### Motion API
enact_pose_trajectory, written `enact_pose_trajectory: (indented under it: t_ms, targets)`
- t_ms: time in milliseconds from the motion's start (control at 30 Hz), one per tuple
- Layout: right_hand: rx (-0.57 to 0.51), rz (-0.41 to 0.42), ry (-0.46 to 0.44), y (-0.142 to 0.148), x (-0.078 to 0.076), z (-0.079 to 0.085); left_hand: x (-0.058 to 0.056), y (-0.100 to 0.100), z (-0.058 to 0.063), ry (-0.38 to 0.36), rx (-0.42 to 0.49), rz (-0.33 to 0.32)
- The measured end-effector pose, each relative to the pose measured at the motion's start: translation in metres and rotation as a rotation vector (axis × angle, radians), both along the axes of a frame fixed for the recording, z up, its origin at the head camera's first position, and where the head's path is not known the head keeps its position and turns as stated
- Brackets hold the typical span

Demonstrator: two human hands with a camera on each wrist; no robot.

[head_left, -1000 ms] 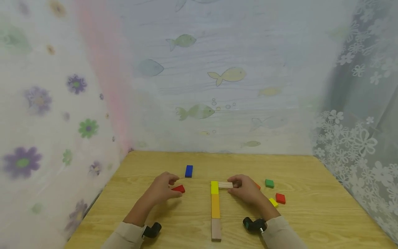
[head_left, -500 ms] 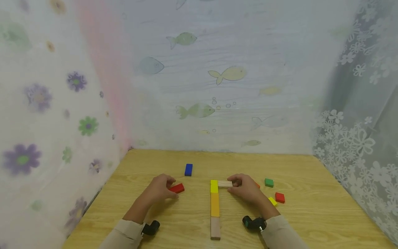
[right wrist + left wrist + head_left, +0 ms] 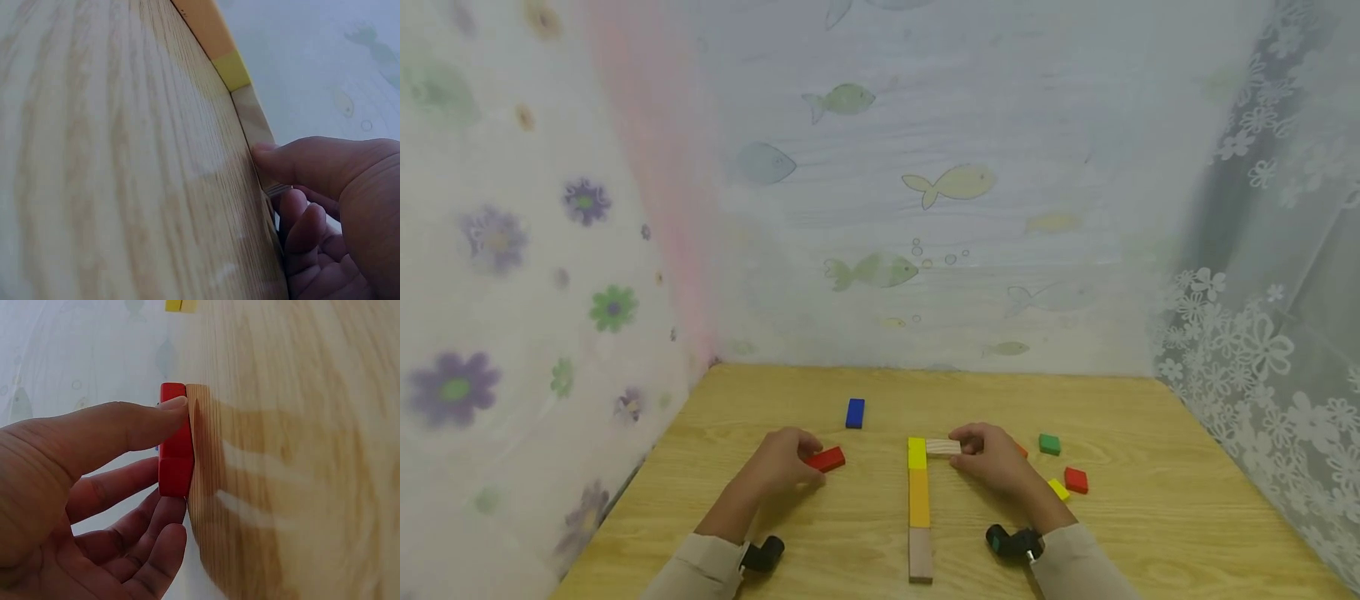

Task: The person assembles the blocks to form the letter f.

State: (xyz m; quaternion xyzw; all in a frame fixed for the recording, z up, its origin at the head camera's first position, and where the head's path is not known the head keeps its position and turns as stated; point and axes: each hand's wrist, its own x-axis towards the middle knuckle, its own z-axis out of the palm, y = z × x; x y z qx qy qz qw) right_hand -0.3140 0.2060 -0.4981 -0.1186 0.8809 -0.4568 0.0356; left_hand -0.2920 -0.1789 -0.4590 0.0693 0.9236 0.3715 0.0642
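In the head view my left hand (image 3: 778,460) pinches a red block (image 3: 826,460) lying left of the row. The left wrist view shows the thumb on the near side of the red block (image 3: 174,444), with the fingers behind it. My right hand (image 3: 996,458) pinches the right end of a pale wooden block (image 3: 943,448). That block's other end meets a yellow block (image 3: 917,453), making a corner. An orange block (image 3: 919,497) and a plain wooden block (image 3: 920,554) continue the row towards me. The right wrist view shows the thumb against the pale wooden block (image 3: 253,119).
A blue block (image 3: 855,413) lies towards the back, left of the row. Around the right hand are a green block (image 3: 1049,444), a second red block (image 3: 1076,480), a partly covered yellow block (image 3: 1059,490) and an orange-red block (image 3: 1020,450). A printed cloth hangs behind the table (image 3: 1000,392).
My left fingers and thumb have closed in on the red block, which has shifted slightly left and shows more of its top. The right hand and the row have stayed in place.
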Motion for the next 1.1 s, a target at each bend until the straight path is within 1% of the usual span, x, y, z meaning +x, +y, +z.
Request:
enact_pose_trajectory:
  t_ms: [133, 333, 533, 733, 967, 1100]
  targets:
    - [-0.010, -0.011, -0.009, -0.0021, 0.0013, 0.0016, 0.0007, -0.0005, -0.0013, 0.007, 0.011, 0.004]
    - [-0.008, -0.008, -0.003, -0.0032, 0.0034, 0.0049, 0.0020, -0.0010, 0.0002, 0.009, 0.004, -0.002]
    - [-0.010, -0.008, -0.004, -0.0025, 0.0030, 0.0038, 0.0017, -0.0010, 0.0001, 0.024, -0.005, -0.011]
    - [-0.001, -0.002, 0.007, -0.0017, 0.0025, 0.0028, 0.0007, -0.0002, -0.0011, 0.026, 0.007, -0.018]
    - [-0.010, -0.007, 0.009, -0.0013, 0.0008, 0.0014, 0.0006, 0.0004, -0.0002, 0.019, 0.023, -0.004]
    - [-0.014, 0.004, 0.020, -0.0016, -0.0006, 0.0007, 0.0007, 0.0004, -0.0009, 0.019, 0.003, 0.008]
